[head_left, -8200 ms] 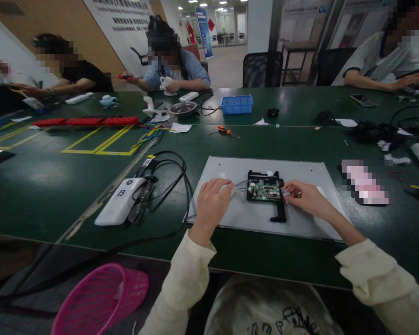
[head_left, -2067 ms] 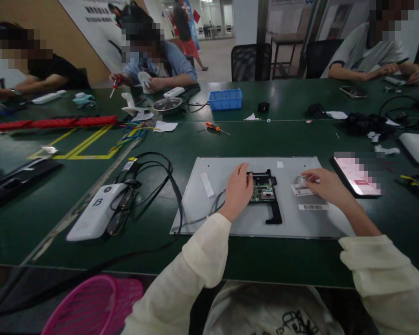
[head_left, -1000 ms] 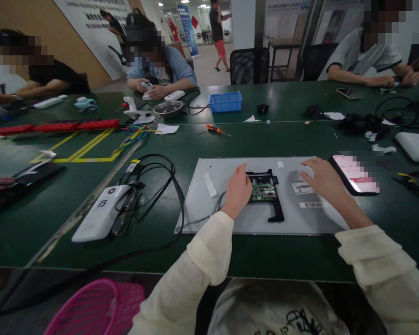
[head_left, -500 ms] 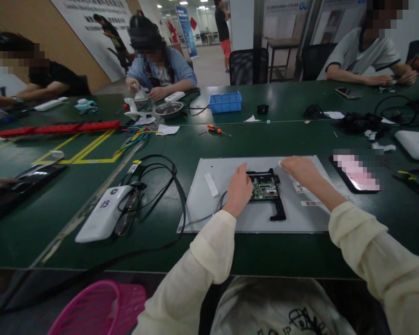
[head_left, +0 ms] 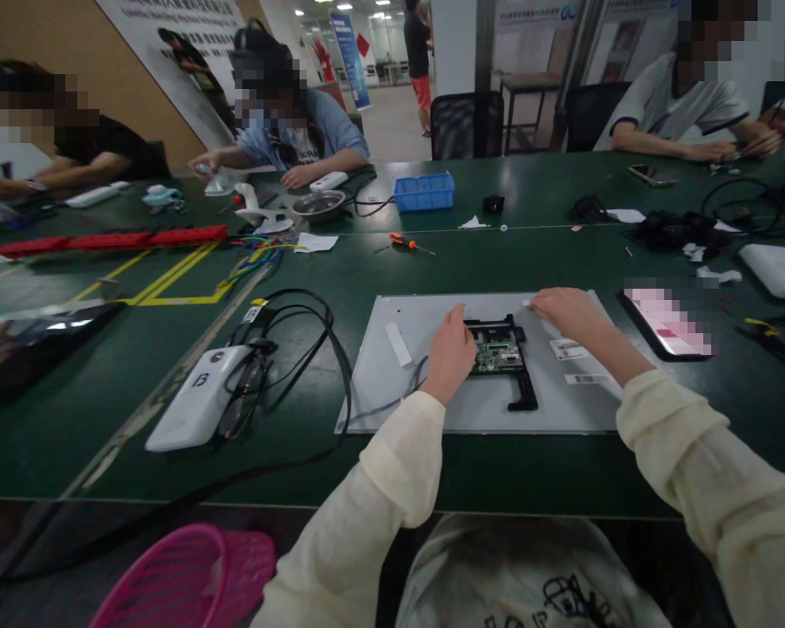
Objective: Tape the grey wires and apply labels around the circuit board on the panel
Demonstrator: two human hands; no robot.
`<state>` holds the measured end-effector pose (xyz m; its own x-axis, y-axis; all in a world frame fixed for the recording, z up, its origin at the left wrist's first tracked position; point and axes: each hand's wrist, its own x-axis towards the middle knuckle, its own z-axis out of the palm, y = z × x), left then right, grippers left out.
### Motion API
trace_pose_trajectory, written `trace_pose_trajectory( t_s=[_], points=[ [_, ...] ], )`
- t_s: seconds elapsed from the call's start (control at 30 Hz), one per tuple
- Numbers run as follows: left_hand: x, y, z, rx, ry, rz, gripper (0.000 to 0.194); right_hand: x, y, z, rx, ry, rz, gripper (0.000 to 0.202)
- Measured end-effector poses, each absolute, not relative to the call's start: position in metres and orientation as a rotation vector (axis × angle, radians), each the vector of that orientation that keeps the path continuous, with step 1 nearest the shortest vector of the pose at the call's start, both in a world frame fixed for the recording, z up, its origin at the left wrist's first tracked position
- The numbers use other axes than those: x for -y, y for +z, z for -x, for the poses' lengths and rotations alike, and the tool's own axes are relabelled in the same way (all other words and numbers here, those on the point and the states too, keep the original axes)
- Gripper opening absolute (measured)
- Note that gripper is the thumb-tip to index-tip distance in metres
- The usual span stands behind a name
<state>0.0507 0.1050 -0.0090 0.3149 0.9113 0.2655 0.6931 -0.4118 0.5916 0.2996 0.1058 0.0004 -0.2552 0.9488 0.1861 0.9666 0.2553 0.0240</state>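
A black plastic frame with a green circuit board lies on a flat grey panel. My left hand is closed at the frame's left side, fingers curled against its edge and covering that end. A thin grey cable runs from under this hand toward the panel's left edge. My right hand is closed in a pinch near the panel's far edge, right of the frame. A tiny white bit shows at its fingertips, too small to name. A white strip and a barcode label lie on the panel.
A white power bank with coiled black cables sits left of the panel, a phone right of it. Beyond are an orange screwdriver, a blue basket and a metal bowl. People sit across the table.
My hands and the frame have stayed almost where they were. Across the table, the person in blue has moved one hand outward, to the left. The view has shifted very slightly.
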Motion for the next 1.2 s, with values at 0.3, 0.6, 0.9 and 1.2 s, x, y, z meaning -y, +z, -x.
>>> trace_pose_trajectory(
  t_s=[0.3,0.6,0.9,1.2],
  points=[
    [-0.103,-0.006,-0.051,-1.445,0.800,-2.221,0.044,-0.096,0.015,-0.268,2.405,-0.298,1.757,0.027],
    [-0.103,-0.007,-0.052,-1.463,0.792,-2.236,0.044,-0.091,0.018,-0.230,2.574,-0.251,1.701,0.022],
    [-0.103,-0.007,-0.052,-1.503,0.760,-2.244,0.043,-0.089,0.018,-0.230,2.474,-0.008,1.792,0.027],
    [-0.103,-0.008,-0.052,-1.482,0.780,-2.251,0.043,-0.090,0.012,-0.229,2.395,0.066,1.706,0.027]
  ],
)
